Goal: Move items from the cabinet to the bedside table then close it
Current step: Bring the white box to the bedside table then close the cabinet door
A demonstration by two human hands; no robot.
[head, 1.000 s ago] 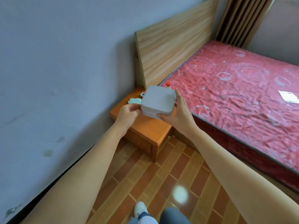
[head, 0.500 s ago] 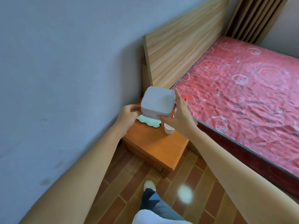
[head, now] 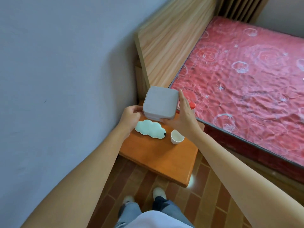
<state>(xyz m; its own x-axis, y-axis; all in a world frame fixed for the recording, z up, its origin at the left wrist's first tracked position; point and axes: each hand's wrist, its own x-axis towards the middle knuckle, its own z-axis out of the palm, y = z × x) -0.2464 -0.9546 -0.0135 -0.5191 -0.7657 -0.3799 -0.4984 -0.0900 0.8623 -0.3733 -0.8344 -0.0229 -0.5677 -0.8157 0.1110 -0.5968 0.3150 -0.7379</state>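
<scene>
- Mattress (head: 246, 83) in red patterned fabric is filling the right of the view, with the wooden headboard (head: 169, 40) standing against the grey wall (head: 57, 63) at its head.
- Bedside table (head: 158, 160), orange wood, is sitting in the corner between wall and bed; the person is standing right in front of it, shoes on the brick-pattern floor (head: 205, 186).
- Grey box (head: 160, 102), square with rounded corners, is being held above the rear of the table, not yet touching it as far as can be judged.
- Right hand (head: 184, 116) is gripping the box's right side, fingers running up its wall and thumb under the near corner.
- Left hand (head: 131, 116) is pinching the box's left edge with curled fingers.
- Cloud-shaped mint pad (head: 149, 129) is lying on the table just below the box, directly in the likely landing spot.
- White cup (head: 176, 137) is standing upright just right of the pad, close under the right wrist.
- Red-capped item (head: 191, 105) is peeking out behind the right hand; what it is cannot be told.
- Setting down well is probably meaning keeping the box level, steering it to the bare wood in front of the pad and cup, and lowering the right forearm carefully so it is not tipping the cup.
</scene>
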